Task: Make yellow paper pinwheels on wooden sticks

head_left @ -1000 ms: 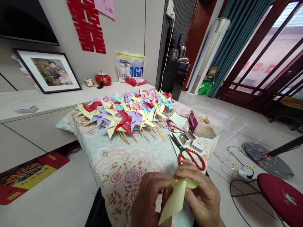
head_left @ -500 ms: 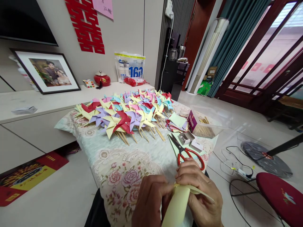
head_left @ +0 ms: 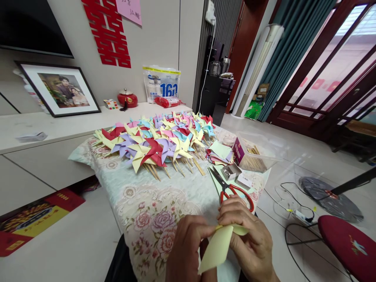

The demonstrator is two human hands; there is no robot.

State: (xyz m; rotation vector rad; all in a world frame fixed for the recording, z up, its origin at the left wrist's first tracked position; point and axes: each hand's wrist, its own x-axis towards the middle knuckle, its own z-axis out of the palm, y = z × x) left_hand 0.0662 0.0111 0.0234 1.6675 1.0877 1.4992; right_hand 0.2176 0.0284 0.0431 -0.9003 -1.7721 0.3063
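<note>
Pinched between left hand (head_left: 188, 250) and right hand (head_left: 249, 239), fingertips closed on it – matte pale-yellow paper (head_left: 217, 246), curled, low over floral tablecloth (head_left: 147, 203); red-handled scissors (head_left: 232, 190) just beyond.

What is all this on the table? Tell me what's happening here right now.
A person sits at a table with a floral cloth and bends a pale yellow paper sheet with both hands. The left hand and right hand pinch its corners together at the top. Behind them lie red-handled scissors, a small open box, a stack of cut paper squares and a clear tub of wooden sticks. Farther back, finished pinwheels in many colours lie in a big pile.
</note>
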